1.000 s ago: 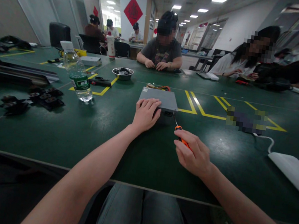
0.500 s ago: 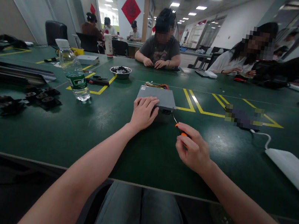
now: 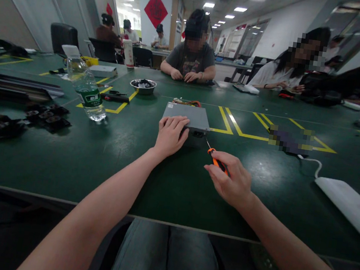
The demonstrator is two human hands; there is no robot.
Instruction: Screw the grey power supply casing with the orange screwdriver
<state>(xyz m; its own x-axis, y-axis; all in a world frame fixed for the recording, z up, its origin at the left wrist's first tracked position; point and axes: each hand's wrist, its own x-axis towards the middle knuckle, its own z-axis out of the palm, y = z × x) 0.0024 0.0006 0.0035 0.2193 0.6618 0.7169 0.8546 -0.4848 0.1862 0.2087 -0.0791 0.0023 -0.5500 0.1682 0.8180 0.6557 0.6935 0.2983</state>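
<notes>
A grey metal computer power supply (image 3: 191, 115) lies flat on the green table (image 3: 172, 188), its dark power socket facing me and coloured cables showing behind it. My left hand (image 3: 170, 137) grips its front left part, fingers over the top and thumb at the front edge. In my right hand (image 3: 231, 177) is an orange and black screwdriver (image 3: 218, 161), held between thumb and fingers. Its thin shaft points toward the lower right front corner of the power supply. Whether the tip touches the case I cannot tell.
A tilted water bottle (image 3: 88, 89), dark metal parts (image 3: 47, 117) and a metal bowl (image 3: 143, 85) with small pieces are to the left. On the right are a white power bank (image 3: 348, 207) with a cable and a blurred phone (image 3: 289, 140). A person (image 3: 192, 55) sits opposite.
My right thumb and fingers have shifted on the screwdriver, so more of its orange handle shows. Its tip has moved slightly. My left hand keeps its hold on the power supply.
</notes>
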